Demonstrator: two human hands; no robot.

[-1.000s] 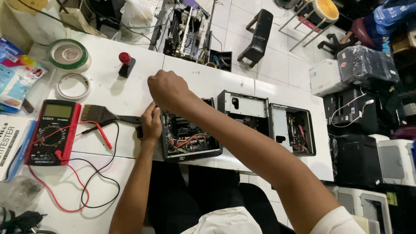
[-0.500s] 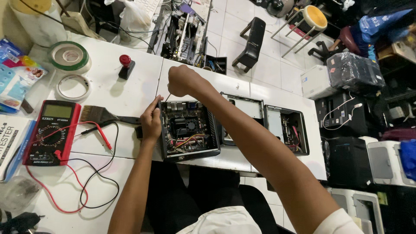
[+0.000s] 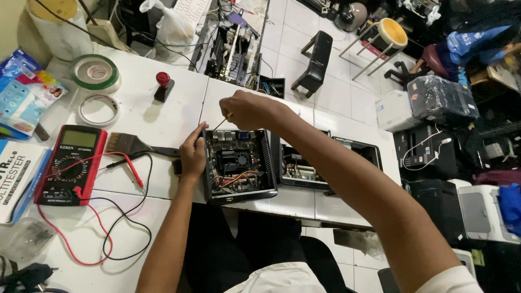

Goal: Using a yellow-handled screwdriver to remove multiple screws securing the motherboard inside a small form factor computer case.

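A small open black computer case (image 3: pixel 239 165) sits at the near edge of the white table (image 3: pixel 135 108), its circuit board, fan and coloured wires exposed. My left hand (image 3: pixel 192 153) rests flat against the case's left wall, steadying it. My right hand (image 3: pixel 247 108) hovers over the case's far left corner, closed around a thin screwdriver (image 3: pixel 221 122) whose tip points down at that corner.
Left of the case lie a paintbrush (image 3: pixel 127 145), a red multimeter (image 3: pixel 70 164) with red and black leads, two tape rolls (image 3: pixel 95 73), a red-topped stamp (image 3: pixel 162 86) and boxes. Two more open cases (image 3: pixel 304 168) stand to the right. Stools and stacked equipment crowd the floor.
My right hand has come down from above the case to its far left corner with the screwdriver. The view has shifted so the case sits more central. The left hand stays on the case.
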